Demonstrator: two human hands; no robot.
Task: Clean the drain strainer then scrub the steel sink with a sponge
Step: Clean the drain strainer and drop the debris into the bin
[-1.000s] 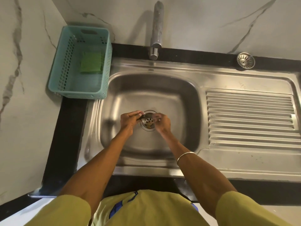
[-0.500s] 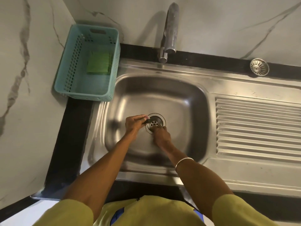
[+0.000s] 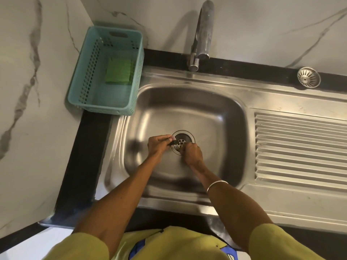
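Note:
The steel sink has a round drain with a perforated insert at the middle of its basin. My left hand pinches a small dark piece at the drain's left edge. My right hand lies over the drain's lower edge with its fingers curled down; the fingertips are hidden, so I cannot tell whether they hold anything. A round steel drain strainer lies on the black counter at the back right. A green sponge lies in a teal basket at the back left.
A steel tap arches over the basin's back edge. The ribbed drainboard stretches to the right of the basin. Marble walls close in at the left and back. A black counter strip runs along the sink's left side.
My right hand has slid from the drain's right side to its lower edge. My left hand stays at the drain's left edge. The view has shifted slightly.

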